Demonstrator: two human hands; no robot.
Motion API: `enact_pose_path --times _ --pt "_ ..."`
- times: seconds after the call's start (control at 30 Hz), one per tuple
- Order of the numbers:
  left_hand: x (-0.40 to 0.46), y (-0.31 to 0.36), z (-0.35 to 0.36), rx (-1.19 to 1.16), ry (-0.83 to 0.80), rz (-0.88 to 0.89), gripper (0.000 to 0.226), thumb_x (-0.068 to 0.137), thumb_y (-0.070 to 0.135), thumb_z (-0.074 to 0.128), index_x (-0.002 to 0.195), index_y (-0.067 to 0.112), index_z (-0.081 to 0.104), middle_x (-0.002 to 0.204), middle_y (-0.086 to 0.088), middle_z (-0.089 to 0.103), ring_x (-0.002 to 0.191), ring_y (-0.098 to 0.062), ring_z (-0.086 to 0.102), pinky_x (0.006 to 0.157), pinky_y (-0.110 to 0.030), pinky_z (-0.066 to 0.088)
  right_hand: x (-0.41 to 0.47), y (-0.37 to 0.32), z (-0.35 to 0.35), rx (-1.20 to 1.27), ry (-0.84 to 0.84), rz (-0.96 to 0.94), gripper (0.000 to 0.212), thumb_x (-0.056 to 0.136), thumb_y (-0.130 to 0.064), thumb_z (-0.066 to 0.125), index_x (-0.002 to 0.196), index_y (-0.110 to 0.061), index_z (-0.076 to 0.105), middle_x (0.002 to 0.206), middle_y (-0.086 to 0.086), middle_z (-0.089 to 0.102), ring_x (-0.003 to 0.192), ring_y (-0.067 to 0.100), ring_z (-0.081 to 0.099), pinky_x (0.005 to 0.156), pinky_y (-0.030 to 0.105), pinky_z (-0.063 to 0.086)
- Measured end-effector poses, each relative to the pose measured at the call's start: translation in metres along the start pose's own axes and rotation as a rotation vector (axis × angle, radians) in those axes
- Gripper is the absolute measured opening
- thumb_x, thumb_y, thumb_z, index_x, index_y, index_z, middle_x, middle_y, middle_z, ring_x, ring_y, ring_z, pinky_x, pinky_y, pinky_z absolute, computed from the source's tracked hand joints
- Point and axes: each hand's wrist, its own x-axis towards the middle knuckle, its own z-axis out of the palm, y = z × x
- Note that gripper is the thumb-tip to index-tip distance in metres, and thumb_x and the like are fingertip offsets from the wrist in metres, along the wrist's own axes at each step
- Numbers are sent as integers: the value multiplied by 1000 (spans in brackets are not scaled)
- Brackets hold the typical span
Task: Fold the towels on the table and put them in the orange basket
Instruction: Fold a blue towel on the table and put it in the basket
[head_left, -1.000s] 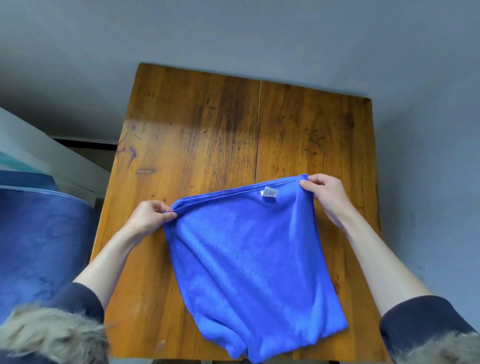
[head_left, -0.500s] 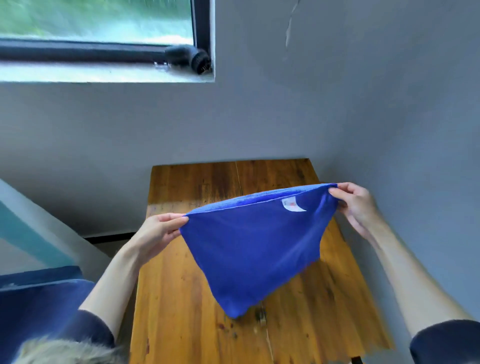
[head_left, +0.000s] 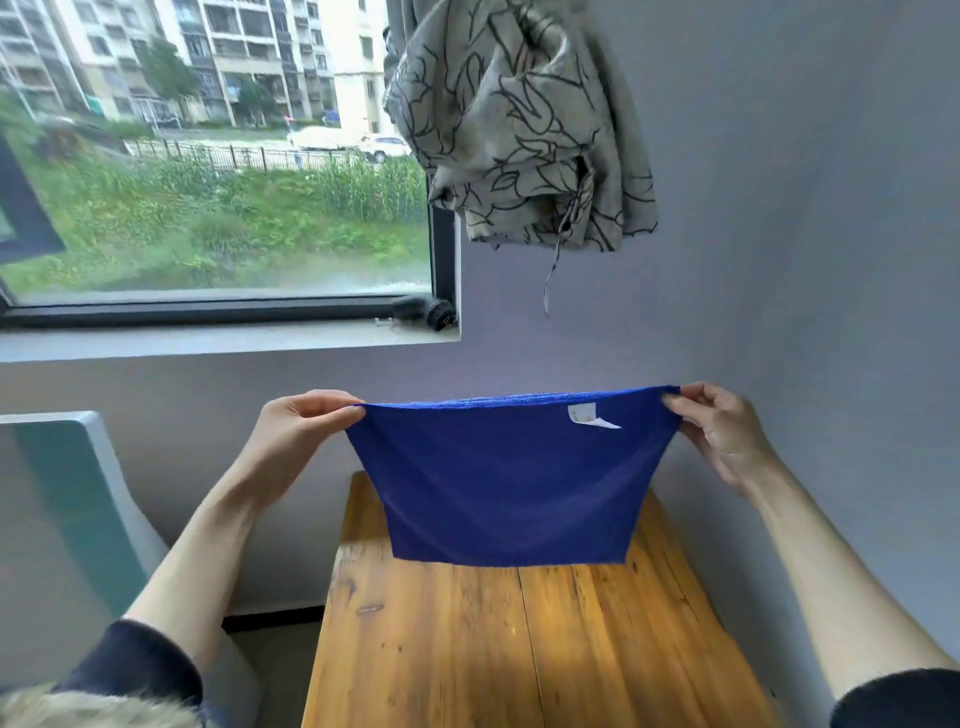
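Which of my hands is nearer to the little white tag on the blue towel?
Right. The right hand pinches the blue towel's top corner close beside the small white tag. The left hand pinches the opposite top corner, most of the towel's width from the tag.

Far end of the wooden plank table (head_left: 519, 649) hidden behind the hanging blue microfibre towel (head_left: 509, 483); near end cut by the lower edge. Print on the towel's white label (head_left: 589, 415) illegible.
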Motion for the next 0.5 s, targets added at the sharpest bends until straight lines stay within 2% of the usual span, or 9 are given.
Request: enact_pose_path --times 0.07,0.17,0.33,0.43,0.5 --pt "1 6 0 -76 69 -4 9 82 10 69 79 16 75 79 9 73 73 2 64 65 -7 47 2 -7 2 -3 -21 -23 15 84 1 61 74 -9 63 63 -4 67 64 5 63 62 14 52" --pt "-2 11 -4 -178 80 -62 10 83 9 68 81 15 76 86 -1 74 80 -9 66 78 -21 49 3 -16 4 21 -28 -54 12 83 0 63 74 -8 65 65 -2 69 65 7 64 61 15 52" --pt "-3 17 -10 73 74 44 9 77 5 73 78 13 76 90 1 71 73 4 63 65 -5 46 -1 -18 3 154 -61 -22 10 84 -1 61 77 -7 66 69 1 69 65 8 64 61 17 52" --pt "-1 20 -10 192 21 71 9 76 1 73 79 9 75 91 3 69 76 -2 63 65 -4 45 -1 -19 1 236 -93 43 11 86 -4 58 79 -9 63 71 1 67 68 11 60 66 23 49" --pt "0 20 -9 229 -24 37 10 76 0 72 77 10 75 86 2 72 75 -7 63 67 -9 47 -1 -19 -1 250 -110 68 10 86 -3 57 78 -8 62 72 1 66 69 13 58 68 24 48"
